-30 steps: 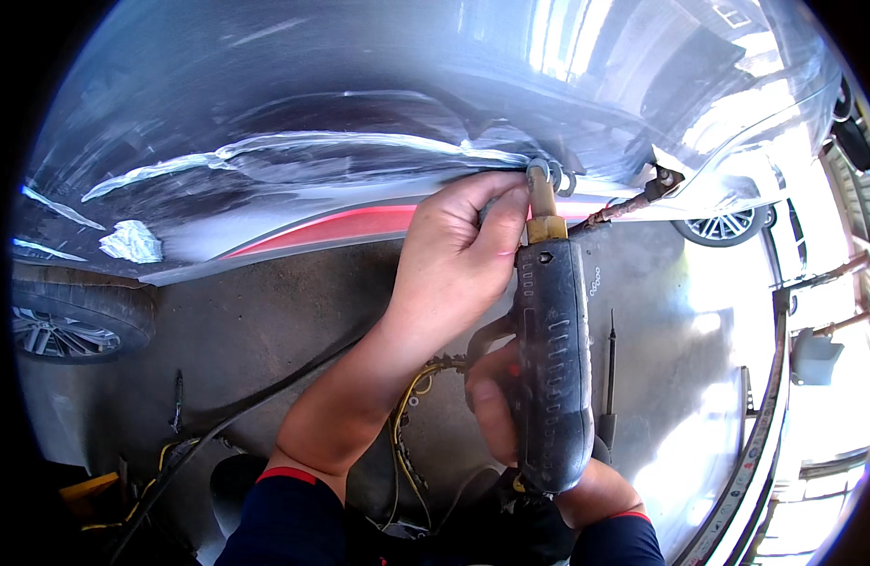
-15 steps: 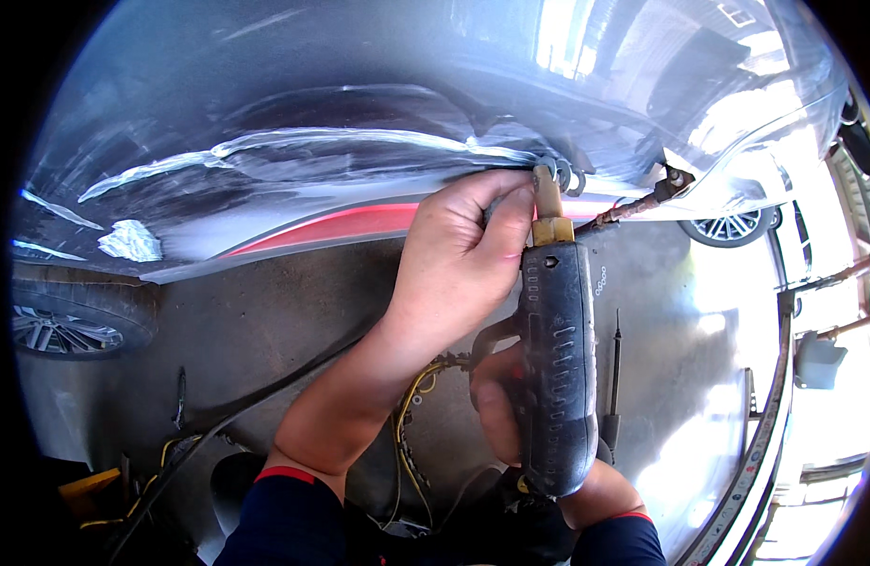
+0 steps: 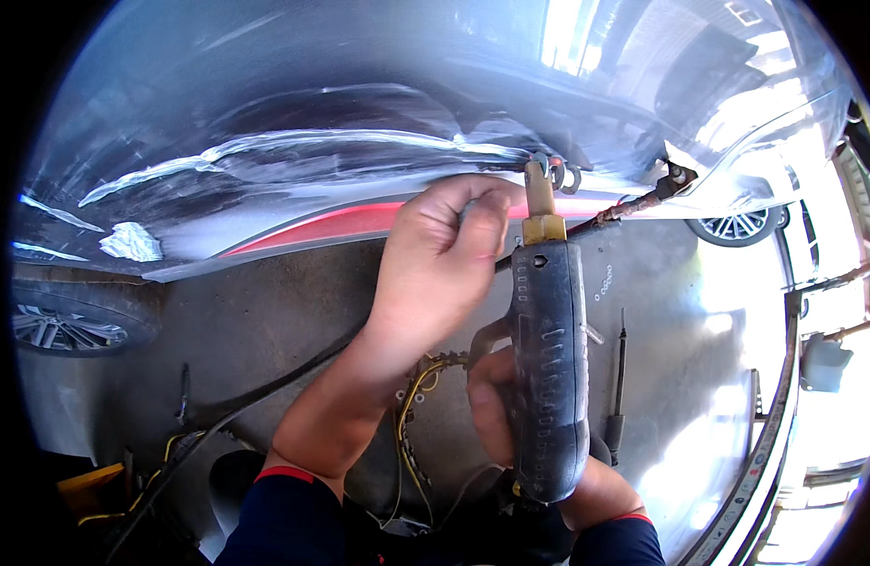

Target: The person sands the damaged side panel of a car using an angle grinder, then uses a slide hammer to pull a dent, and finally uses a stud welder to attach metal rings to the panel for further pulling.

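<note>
My right hand [image 3: 494, 410] is wrapped round the handle of a black spot-welding gun [image 3: 551, 377], whose body covers part of the fingers. The gun's brass-coloured tip [image 3: 541, 193] points at a dented, scraped car panel [image 3: 312, 156]. Small metal rings [image 3: 572, 179] stand at the panel right by the tip; whether the tip touches the panel I cannot tell. Just left of the tip, my left hand [image 3: 435, 259] is closed, thumb against curled fingers. Something greyish shows faintly between them, too hidden to name.
A rusty rod with a clamp [image 3: 676, 179] meets the panel's lower edge at right. A wheel [image 3: 76, 316] stands at far left. Black cable [image 3: 275, 385] and yellow hose [image 3: 411, 396] lie below. Loose rings [image 3: 606, 278] and a thin black tool [image 3: 619, 387] lie on the floor.
My left hand has drawn slightly left, away from the tip, leaving a gap. The gun has shifted a little left, still in my right hand.
</note>
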A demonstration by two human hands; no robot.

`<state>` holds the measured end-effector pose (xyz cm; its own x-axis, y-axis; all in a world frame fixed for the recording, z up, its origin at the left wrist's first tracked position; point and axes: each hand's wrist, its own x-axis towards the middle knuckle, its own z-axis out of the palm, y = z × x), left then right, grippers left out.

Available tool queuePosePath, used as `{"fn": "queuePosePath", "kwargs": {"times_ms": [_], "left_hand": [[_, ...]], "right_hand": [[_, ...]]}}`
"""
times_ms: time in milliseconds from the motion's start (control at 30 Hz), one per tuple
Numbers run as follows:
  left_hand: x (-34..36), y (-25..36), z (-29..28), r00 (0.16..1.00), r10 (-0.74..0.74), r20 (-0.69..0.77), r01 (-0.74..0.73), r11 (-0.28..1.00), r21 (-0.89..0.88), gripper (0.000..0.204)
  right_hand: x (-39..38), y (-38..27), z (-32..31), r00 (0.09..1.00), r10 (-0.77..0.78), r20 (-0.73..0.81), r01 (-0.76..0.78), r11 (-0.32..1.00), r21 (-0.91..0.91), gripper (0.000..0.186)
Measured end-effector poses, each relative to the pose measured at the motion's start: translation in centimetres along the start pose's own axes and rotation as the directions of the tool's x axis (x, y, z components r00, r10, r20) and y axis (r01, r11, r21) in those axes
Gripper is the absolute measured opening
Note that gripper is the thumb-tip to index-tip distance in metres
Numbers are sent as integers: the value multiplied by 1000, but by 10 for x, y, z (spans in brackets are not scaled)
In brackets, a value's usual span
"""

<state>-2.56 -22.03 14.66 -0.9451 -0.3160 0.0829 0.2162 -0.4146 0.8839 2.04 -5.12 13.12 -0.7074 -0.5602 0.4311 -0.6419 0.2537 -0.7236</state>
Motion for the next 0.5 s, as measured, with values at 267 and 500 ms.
{"fn": "queuePosePath", "kwargs": {"times_ms": [267, 500], "left_hand": [[-3, -15, -14, 969, -246, 33, 240, 896, -374, 27], [-8, -15, -24, 949, -309, 59, 306, 860, -409, 23]], "right_hand": [[-10, 15, 0, 999, 22, -24, -21, 998, 54, 26], [-7, 3, -2, 999, -33, -22, 34, 999, 21, 23]]}}
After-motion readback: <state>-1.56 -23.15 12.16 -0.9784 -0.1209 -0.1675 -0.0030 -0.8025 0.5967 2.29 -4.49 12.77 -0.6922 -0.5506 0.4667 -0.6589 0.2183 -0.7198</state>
